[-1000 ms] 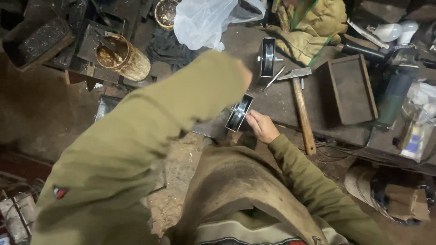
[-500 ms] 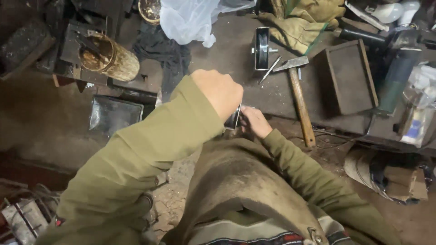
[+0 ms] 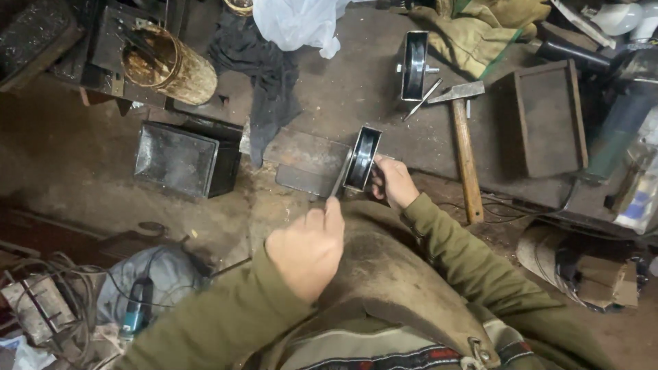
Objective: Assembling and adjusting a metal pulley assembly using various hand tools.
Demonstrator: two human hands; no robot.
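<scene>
Item: dark rectangular metal frame (image 3: 362,159), open-centred, stood on edge at the near rim of the dark steel worktop (image 3: 356,82), beside a flat grey steel plate (image 3: 308,161).
Right hand (image 3: 392,181): grip pinching the frame's lower right edge.
Left hand (image 3: 308,248): half a second ago raised over the frame, now drawn back toward the body; grip closed on a thin metal rod (image 3: 338,185) whose tip nears the frame.
Nearby: wooden-handled hammer (image 3: 462,147), second metal frame (image 3: 413,65), rusty cylindrical can (image 3: 168,65).

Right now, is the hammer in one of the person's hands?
No, the hammer lies alone on the bench, while the right hand holds a black metal frame and the left hand grips a thin rod.
</scene>
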